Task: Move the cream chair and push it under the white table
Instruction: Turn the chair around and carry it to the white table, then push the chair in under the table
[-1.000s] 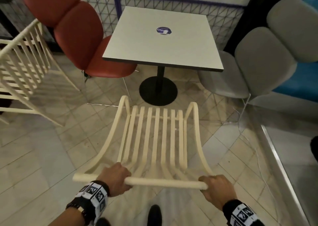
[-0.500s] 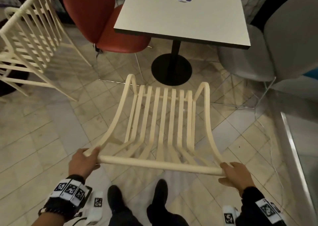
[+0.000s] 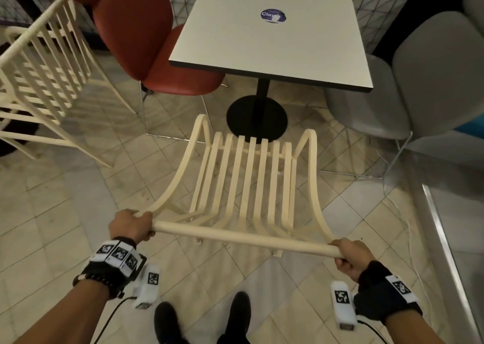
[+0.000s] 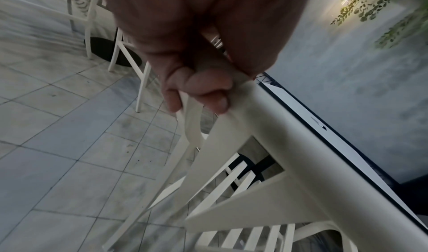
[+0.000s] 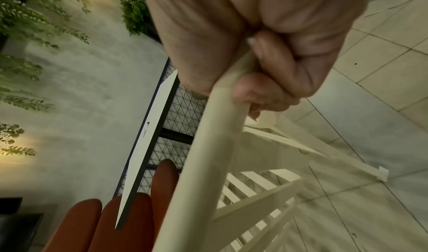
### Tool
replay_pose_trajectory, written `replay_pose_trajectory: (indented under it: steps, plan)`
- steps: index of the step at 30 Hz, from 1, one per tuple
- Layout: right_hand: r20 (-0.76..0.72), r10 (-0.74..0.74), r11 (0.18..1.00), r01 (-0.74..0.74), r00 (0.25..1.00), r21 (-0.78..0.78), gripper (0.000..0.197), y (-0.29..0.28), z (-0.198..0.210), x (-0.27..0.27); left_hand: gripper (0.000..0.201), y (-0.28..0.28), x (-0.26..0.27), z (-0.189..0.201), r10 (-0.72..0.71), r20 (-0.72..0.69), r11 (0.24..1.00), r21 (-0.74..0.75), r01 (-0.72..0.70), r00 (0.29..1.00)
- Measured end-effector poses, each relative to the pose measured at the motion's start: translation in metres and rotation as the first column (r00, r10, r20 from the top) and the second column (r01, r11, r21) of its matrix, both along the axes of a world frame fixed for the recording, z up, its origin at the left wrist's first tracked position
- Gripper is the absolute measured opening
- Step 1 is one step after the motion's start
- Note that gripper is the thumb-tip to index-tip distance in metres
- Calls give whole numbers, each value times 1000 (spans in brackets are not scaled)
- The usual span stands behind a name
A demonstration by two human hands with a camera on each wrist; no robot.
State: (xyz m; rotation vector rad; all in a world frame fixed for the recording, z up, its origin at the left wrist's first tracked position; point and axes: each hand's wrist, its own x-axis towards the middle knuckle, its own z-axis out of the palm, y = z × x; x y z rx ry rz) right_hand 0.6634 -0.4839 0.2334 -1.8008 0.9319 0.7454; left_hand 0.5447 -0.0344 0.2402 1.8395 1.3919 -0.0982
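Cream chair (image 3: 251, 181) stands facing the white desk (image 3: 272, 37), its front edge near the black pedestal base (image 3: 258, 115) and not yet under. My left hand (image 3: 131, 225) and right hand (image 3: 351, 254) each wrap the top rail — full grip. Step in hand: the push. Next, I judge, drive it straight forward.

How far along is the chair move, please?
Done: the cream chair faces the white table. In hand: left hand and right hand grip its top rail. Left: sliding the seat under; its front lies short of the table edge.
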Motion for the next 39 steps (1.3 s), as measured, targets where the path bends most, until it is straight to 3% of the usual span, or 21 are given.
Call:
replay_pose_trajectory:
  steps: [3, 7, 9, 10, 11, 13, 15, 17, 19, 22, 27, 35, 39]
  plan:
    - [31, -6, 1000, 6, 999, -3, 19, 4, 2, 31, 37, 7, 39, -1, -31, 19, 1000, 1, 31, 999]
    - [105, -17, 999, 13, 994, 39, 33, 6, 9, 65, 55, 11, 79, 4, -119, 24, 992, -33, 120, 993]
    - [169, 131, 991, -122, 977, -58, 50, 7, 18, 75, 63, 9, 92, 8, -284, -59, 956, 60, 287, 957]
    - [182, 327, 931, -284, 927, -230, 60, 8, 24, 75, 63, 6, 95, 12, -378, -111, 909, 147, 391, 919]
    - [168, 527, 805, -426, 833, -414, 65, 9, 28, 74, 62, 1, 97, 16, -462, -148, 843, 234, 485, 874]
    - [140, 780, 541, -546, 610, -639, 69, 15, 33, 64, 54, -15, 100, 25, -614, -190, 689, 345, 638, 766]
    - [50, 922, 286, -588, 384, -756, 67, 24, 28, 52, 52, -34, 100, 27, -767, -259, 502, 329, 800, 588]
    - [-74, 976, 69, -616, 203, -785, 62, 32, 20, 43, 56, -51, 101, 24, -851, -317, 342, 275, 899, 420]
    - [-137, 982, -28, -616, 130, -787, 53, 38, 18, 48, 59, -60, 107, 20, -856, -391, 253, 256, 933, 339]
    - [-170, 984, -85, -679, 59, -730, 38, 49, 30, 70, 56, -62, 119, 14, -829, -485, 202, 208, 957, 280]
    - [-204, 977, -71, -808, 62, -585, 28, 56, 35, 90, 39, -57, 137, 10, -808, -564, 157, 71, 985, 170]
    - [-233, 972, -116, -915, -25, -387, 33, 64, 38, 111, 55, -47, 147, 4, -842, -539, 77, -124, 989, -2]
    - [-194, 981, -59, -917, 21, -395, 31, 72, 39, 128, 59, -41, 171, 9, -855, -515, 37, -180, 983, -62]
